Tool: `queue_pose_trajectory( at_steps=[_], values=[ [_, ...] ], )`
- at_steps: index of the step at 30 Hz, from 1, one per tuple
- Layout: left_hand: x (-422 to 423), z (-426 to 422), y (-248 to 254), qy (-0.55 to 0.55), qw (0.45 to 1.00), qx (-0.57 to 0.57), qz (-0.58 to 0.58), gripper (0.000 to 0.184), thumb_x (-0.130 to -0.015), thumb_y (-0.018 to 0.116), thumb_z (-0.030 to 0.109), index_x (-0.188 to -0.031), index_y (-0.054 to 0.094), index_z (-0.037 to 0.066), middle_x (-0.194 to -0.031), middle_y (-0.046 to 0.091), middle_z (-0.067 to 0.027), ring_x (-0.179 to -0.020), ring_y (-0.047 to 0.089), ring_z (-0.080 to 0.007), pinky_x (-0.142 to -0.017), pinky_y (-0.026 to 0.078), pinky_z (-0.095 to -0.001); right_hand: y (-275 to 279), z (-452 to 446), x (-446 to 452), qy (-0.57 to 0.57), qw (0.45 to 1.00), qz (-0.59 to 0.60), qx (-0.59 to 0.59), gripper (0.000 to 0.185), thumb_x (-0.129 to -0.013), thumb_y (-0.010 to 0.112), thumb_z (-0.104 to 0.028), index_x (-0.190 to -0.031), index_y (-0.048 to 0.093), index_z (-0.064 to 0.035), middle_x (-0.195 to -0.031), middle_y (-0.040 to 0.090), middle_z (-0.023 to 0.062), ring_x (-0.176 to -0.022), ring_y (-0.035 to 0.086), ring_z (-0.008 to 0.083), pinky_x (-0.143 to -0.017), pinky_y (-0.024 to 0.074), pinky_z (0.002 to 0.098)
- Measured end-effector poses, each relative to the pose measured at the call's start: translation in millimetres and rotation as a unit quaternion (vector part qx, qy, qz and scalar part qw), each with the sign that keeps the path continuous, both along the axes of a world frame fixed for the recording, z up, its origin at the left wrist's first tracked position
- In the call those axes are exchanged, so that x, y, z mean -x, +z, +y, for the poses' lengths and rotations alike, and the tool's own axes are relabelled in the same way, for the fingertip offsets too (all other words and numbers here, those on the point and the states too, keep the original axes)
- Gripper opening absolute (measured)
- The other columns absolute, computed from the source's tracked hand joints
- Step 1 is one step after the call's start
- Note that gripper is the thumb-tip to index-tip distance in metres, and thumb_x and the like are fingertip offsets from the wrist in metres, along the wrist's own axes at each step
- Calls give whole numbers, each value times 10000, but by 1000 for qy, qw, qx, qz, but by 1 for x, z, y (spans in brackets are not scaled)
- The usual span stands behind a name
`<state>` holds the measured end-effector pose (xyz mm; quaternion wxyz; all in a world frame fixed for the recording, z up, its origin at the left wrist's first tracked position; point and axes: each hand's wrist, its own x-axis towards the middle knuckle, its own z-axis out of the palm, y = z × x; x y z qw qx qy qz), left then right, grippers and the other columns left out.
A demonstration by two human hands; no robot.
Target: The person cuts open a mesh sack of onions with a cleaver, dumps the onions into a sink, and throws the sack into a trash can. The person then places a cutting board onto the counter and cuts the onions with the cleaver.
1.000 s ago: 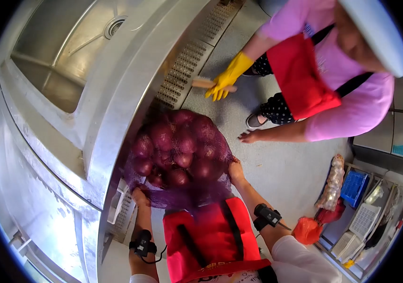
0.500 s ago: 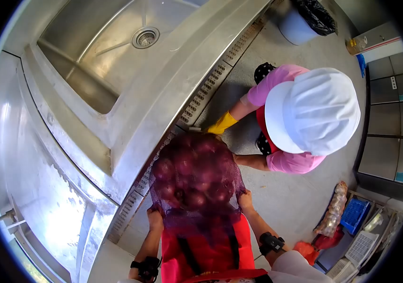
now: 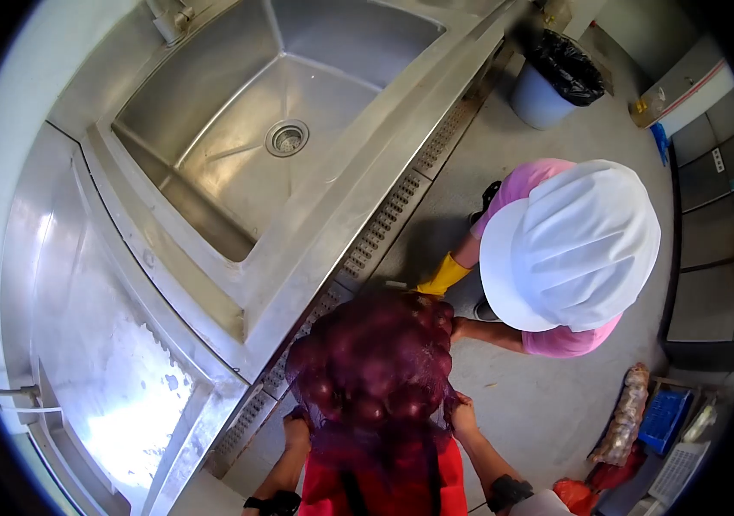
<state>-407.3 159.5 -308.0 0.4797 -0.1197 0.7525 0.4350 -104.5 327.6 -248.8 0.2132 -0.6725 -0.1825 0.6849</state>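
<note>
A purple mesh bag full of red onions (image 3: 371,357) hangs in front of my red apron (image 3: 444,477). My left hand (image 3: 296,430) is closed on the net at the near left corner. At the near right corner, my right hand (image 3: 463,416) grips the bunched mesh. Across from me, a co-worker in a white cap (image 3: 578,245) and pink shirt bends over the bag's far end. One of their hands wears a yellow glove (image 3: 446,275) at the far edge; their other hand (image 3: 461,329) touches the right side. The bag's underside is hidden.
A steel sink (image 3: 238,185) and counter run along the left, above a slotted floor drain (image 3: 376,225). Further back stands a bin with a black liner (image 3: 566,73). At the lower right are a net of pale bulbs (image 3: 623,417) and a blue crate (image 3: 666,420).
The view has shifted, so the sink, co-worker and bag sit lower in it. Both my hands keep their grip on the net, and the bag now covers more of my apron.
</note>
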Motion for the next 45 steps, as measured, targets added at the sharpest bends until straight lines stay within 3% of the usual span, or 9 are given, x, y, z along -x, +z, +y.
queue_pose_trajectory(
  at_steps=[9, 16, 20, 27, 32, 35, 38, 41, 45],
  values=[
    [-63, 15, 112, 28, 996, 60, -51, 153, -750, 454, 13, -760, 601, 51, -689, 554, -49, -632, 498, -185, -577, 405, -333, 162, 27, -49, -25, 999, 24, -40, 220, -772, 369, 32, -656, 514, -87, -508, 392, -30, -417, 313, 79, -395, 213, 240],
    [-48, 64, 280, -562, 776, -137, 251, 197, -785, 477, 66, -864, 644, -5, -717, 614, -108, -626, 536, -219, -579, 423, -373, 354, 83, -81, -48, 982, 90, -161, 306, -757, 327, 26, -846, 604, -69, -575, 458, -53, -442, 347, 63, -413, 250, 213],
    [-40, 127, 457, -383, 918, -103, -3, 174, -790, 461, 17, -815, 633, 4, -631, 556, -12, -579, 502, -145, -527, 397, -327, 465, 121, -79, 9, 921, 215, -326, 437, -729, 357, 53, -1096, 590, 18, -810, 607, 19, -588, 492, 57, -503, 360, 184],
    [18, 174, 625, -436, 851, -235, 172, 212, -746, 398, -61, -770, 591, 24, -616, 517, -23, -528, 457, -117, -477, 342, -261, 679, 154, 30, 35, 837, 286, -465, 425, -769, 357, 38, -1155, 536, 41, -709, 546, -14, -506, 454, 54, -463, 387, 205],
    [70, 198, 649, -228, 902, -361, 57, 196, -845, 459, -21, -923, 639, -30, -765, 643, -80, -664, 601, -164, -572, 486, -279, 705, 185, 134, 43, 759, 328, -560, 244, -835, 336, 12, -952, 548, -12, -646, 511, -9, -494, 436, 69, -471, 393, 204],
    [199, 274, 489, -384, 622, -568, 379, 218, -917, 496, 120, -993, 627, -38, -890, 672, -76, -764, 646, -213, -712, 536, -298, 676, 215, 215, 3, 779, 311, -544, 172, -838, 340, 2, -819, 499, -59, -598, 434, -12, -506, 419, 98, -462, 377, 219],
    [233, 249, 395, -215, 644, -654, 335, 191, -888, 517, 88, -1046, 595, 15, -916, 657, -90, -738, 636, -197, -669, 524, -308, 598, 262, 298, -13, 840, 307, -447, 147, -835, 368, 5, -792, 484, -74, -619, 448, 8, -524, 438, 129, -468, 377, 240],
    [243, 225, 384, -64, 938, -341, 17, 380, -924, 491, 202, -1286, 451, 95, -1087, 610, -104, -960, 605, -261, -791, 504, -355, 486, 304, 403, 57, 878, 255, -400, 146, -785, 410, 43, -769, 502, -69, -704, 522, 53, -582, 488, 179, -516, 407, 271],
    [242, 159, 381, -207, 826, -374, 368, 453, -878, 544, 187, -1311, 445, 103, -1361, 380, -202, -1316, 308, -305, -1062, 275, -391, 351, 312, 472, 108, 931, 215, -276, 137, -824, 420, -7, -750, 509, -81, -709, 542, 60, -615, 535, 208, -559, 463, 316]
  ],
)
